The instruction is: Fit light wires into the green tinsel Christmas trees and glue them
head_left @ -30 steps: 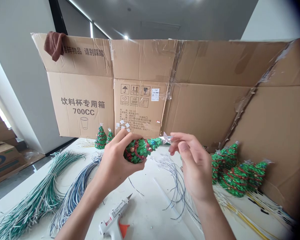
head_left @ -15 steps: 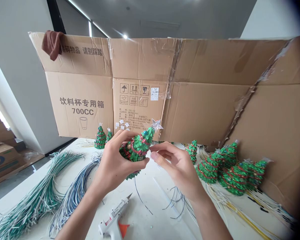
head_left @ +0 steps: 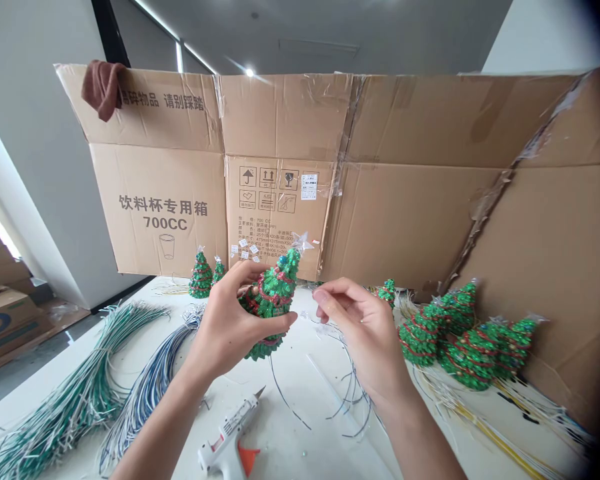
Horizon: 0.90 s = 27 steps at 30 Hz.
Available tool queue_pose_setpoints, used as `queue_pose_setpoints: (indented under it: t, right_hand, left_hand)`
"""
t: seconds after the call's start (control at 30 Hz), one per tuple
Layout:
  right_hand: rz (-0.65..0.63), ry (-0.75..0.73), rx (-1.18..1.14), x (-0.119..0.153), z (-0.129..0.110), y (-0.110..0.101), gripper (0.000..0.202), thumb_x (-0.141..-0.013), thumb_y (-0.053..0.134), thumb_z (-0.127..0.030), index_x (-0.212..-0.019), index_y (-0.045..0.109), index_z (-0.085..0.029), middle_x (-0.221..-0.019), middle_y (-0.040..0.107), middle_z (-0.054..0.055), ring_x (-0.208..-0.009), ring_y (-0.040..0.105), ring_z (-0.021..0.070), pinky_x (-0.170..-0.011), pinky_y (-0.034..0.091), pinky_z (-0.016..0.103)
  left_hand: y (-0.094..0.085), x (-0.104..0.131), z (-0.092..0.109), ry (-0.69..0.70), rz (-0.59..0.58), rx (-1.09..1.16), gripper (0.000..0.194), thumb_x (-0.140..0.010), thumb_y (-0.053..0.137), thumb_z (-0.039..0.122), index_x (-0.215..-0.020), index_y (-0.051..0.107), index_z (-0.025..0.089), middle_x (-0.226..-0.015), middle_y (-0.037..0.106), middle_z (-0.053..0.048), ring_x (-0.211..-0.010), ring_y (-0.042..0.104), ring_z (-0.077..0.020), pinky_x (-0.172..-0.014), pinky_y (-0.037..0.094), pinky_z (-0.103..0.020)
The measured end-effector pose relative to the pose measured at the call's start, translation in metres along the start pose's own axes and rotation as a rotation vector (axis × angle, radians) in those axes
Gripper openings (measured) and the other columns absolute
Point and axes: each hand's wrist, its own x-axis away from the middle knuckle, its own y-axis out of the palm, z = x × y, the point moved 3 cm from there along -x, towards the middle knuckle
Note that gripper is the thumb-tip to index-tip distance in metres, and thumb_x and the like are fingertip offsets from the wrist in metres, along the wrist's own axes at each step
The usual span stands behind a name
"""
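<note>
A small green tinsel tree [head_left: 275,290] with red garland and a clear star [head_left: 303,243] on top leans slightly right in my left hand [head_left: 235,320], whose fingers and thumb wrap round it. A thin dark wire hangs below its base. To the right of the tree, apart from it, my right hand [head_left: 363,323] has thumb and index finger pinched together; what they hold, if anything, is too small to name. Below the tree a white glue gun [head_left: 230,440] with an orange trigger lies on the white table [head_left: 280,460].
Bundles of green-white wires [head_left: 85,373] and blue-white wires [head_left: 153,380] lie at the left. Several finished-looking trees [head_left: 470,353] stand at the right, two smaller ones [head_left: 201,275] at the back left. Cardboard walls [head_left: 405,227] close off the back. Yellow wires [head_left: 495,437] lie front right.
My right hand has moved away from the tree, slightly right, its thumb and index finger now pinched. The tree has turned more upright in my left hand, its star shifting left and up.
</note>
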Motion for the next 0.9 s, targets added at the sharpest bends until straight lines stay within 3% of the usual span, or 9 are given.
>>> queue_pose_setpoints:
  t: [0.13, 0.23, 0.3, 0.43, 0.53, 0.6, 0.73, 0.83, 0.9]
  right_hand:
    - [0.103, 0.038, -0.243, -0.003, 0.002, -0.004, 0.017, -0.098, 0.082, -0.042, -0.094, 0.077, -0.026, -0.101, 0.077, 0.003, -0.077, 0.065, 0.0157, -0.073, 0.056, 0.030]
    - [0.092, 0.052, -0.432, -0.006, -0.001, -0.006, 0.018, -0.099, 0.081, -0.039, -0.091, 0.072, -0.026, -0.131, 0.075, 0.004, -0.080, 0.065, 0.0134, -0.077, 0.058, 0.029]
    - [0.075, 0.061, -0.540, -0.009, -0.004, -0.009, 0.017, -0.100, 0.081, -0.036, -0.090, 0.071, -0.026, -0.136, 0.074, 0.004, -0.080, 0.063, 0.0124, -0.079, 0.059, 0.028]
    - [0.051, 0.096, -0.744, -0.015, -0.009, -0.020, 0.014, -0.097, 0.083, -0.029, -0.091, 0.071, -0.026, -0.111, 0.074, 0.002, -0.072, 0.054, 0.0111, -0.067, 0.056, 0.022]
    - [0.034, 0.082, -0.760, -0.016, -0.013, -0.027, 0.018, -0.096, 0.084, -0.025, -0.087, 0.068, -0.025, -0.074, 0.050, -0.005, -0.060, 0.039, 0.0110, -0.056, 0.047, 0.019]
    - [0.019, 0.045, -0.632, -0.015, -0.015, -0.031, 0.026, -0.097, 0.082, -0.029, -0.081, 0.062, -0.024, -0.067, 0.036, -0.007, -0.057, 0.030, 0.0118, -0.052, 0.039, 0.021]
    - [0.102, -0.096, -0.128, -0.011, -0.018, -0.040, 0.026, -0.099, 0.080, -0.046, -0.088, 0.067, -0.026, -0.065, 0.033, -0.006, -0.059, 0.027, 0.0140, -0.054, 0.028, 0.029]
    - [0.185, -0.232, 0.391, -0.009, -0.021, -0.045, 0.025, -0.093, 0.085, -0.049, -0.104, 0.076, -0.028, -0.067, 0.030, -0.007, -0.060, 0.028, 0.0149, -0.059, 0.027, 0.031]
    - [0.247, -0.330, 0.679, -0.008, -0.024, -0.048, 0.025, -0.089, 0.087, -0.048, -0.102, 0.078, -0.028, -0.066, 0.028, -0.007, -0.060, 0.028, 0.0154, -0.062, 0.029, 0.033]
  left_hand:
    - [-0.001, -0.004, -0.008, -0.114, -0.002, 0.010, 0.060, -0.064, 0.099, 0.037, -0.116, 0.071, 0.026, -0.097, 0.076, -0.002, -0.090, 0.072, -0.0250, -0.080, 0.058, -0.036]
    - [0.000, -0.007, -0.013, -0.144, -0.010, 0.007, 0.061, -0.063, 0.099, 0.040, -0.115, 0.072, 0.026, -0.096, 0.075, -0.002, -0.087, 0.071, -0.0247, -0.078, 0.057, -0.036]
    - [0.000, -0.008, -0.017, -0.146, -0.020, -0.002, 0.061, -0.063, 0.099, 0.040, -0.116, 0.073, 0.026, -0.096, 0.075, -0.002, -0.088, 0.071, -0.0249, -0.079, 0.057, -0.037]
    - [0.000, -0.010, -0.024, -0.132, -0.040, -0.028, 0.061, -0.063, 0.098, 0.038, -0.117, 0.072, 0.027, -0.099, 0.076, -0.001, -0.095, 0.071, -0.0257, -0.089, 0.056, -0.039]
    - [-0.001, -0.012, -0.026, -0.126, -0.045, -0.043, 0.061, -0.064, 0.098, 0.037, -0.117, 0.071, 0.027, -0.101, 0.077, -0.002, -0.099, 0.071, -0.0265, -0.093, 0.055, -0.041]
    - [-0.001, -0.012, -0.026, -0.135, -0.046, -0.043, 0.062, -0.064, 0.098, 0.039, -0.118, 0.071, 0.027, -0.102, 0.077, -0.003, -0.099, 0.071, -0.0274, -0.093, 0.055, -0.042]
    - [-0.001, -0.011, -0.022, -0.118, -0.044, -0.047, 0.064, -0.064, 0.098, 0.039, -0.119, 0.070, 0.026, -0.104, 0.076, -0.004, -0.101, 0.071, -0.0284, -0.096, 0.055, -0.045]
    - [-0.001, -0.008, -0.018, -0.077, -0.041, -0.053, 0.061, -0.066, 0.097, 0.037, -0.120, 0.069, 0.026, -0.104, 0.076, -0.004, -0.102, 0.071, -0.0277, -0.102, 0.053, -0.045]
    - [0.000, -0.007, -0.016, -0.055, -0.044, -0.052, 0.060, -0.067, 0.097, 0.035, -0.120, 0.070, 0.026, -0.104, 0.075, -0.003, -0.103, 0.071, -0.0276, -0.102, 0.052, -0.044]
